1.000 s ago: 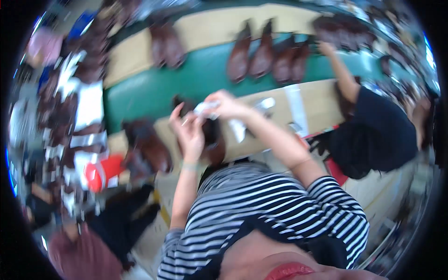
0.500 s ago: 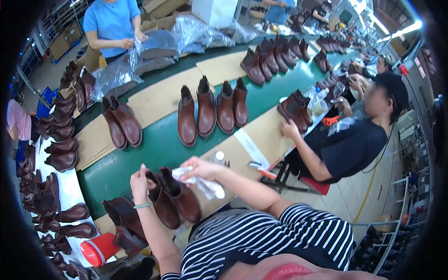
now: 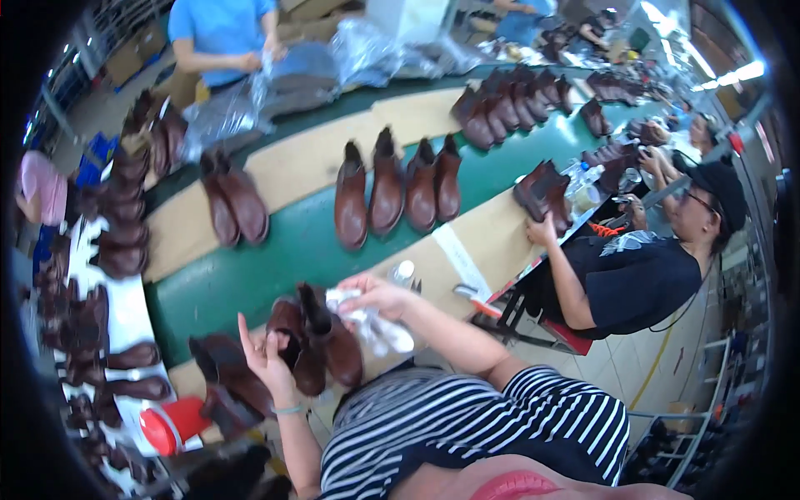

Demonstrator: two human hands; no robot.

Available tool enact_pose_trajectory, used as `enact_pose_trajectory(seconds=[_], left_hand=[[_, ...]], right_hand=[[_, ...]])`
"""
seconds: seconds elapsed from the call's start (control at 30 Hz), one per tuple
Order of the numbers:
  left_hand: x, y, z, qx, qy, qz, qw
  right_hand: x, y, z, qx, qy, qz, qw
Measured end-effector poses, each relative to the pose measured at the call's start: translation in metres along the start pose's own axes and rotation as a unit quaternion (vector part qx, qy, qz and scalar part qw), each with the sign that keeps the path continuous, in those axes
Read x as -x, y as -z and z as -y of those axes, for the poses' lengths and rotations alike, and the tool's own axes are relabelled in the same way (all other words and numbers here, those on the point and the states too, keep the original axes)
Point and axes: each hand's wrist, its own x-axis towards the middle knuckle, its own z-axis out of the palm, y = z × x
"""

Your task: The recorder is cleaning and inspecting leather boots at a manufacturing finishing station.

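Now two brown boots (image 3: 342, 354) at the near edge of the green surface (image 3: 283, 258), right between both hands. Right hand (image 3: 375, 297) clamped on a white cloth (image 3: 382, 331), close by the right boot's top. Left hand (image 3: 268, 360) at the left boot, index finger up; gripping or not, cannot tell. Over left, a red bucket (image 3: 175, 423); ahead, a bottle (image 3: 403, 272), then four more boots (image 3: 386, 196). Rightward, a co-worker (image 3: 637, 283) in black; beyond, plastic bags (image 3: 367, 54); below, tiled floor (image 3: 621, 367).
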Motion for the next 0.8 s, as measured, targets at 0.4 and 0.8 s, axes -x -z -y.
enact_pose_trajectory(seconds=[0.4, 0.8], left_hand=[[0.068, 0.027, -0.018, 0.065, -0.009, 0.044, 0.997], [0.065, 0.025, -0.009, 0.082, -0.038, 0.013, 0.996]], right_hand=[[-0.019, -0.067, -0.02, 0.335, 0.001, -0.077, 0.939], [-0.035, -0.075, -0.041, 0.556, 0.131, 0.006, 0.821]])
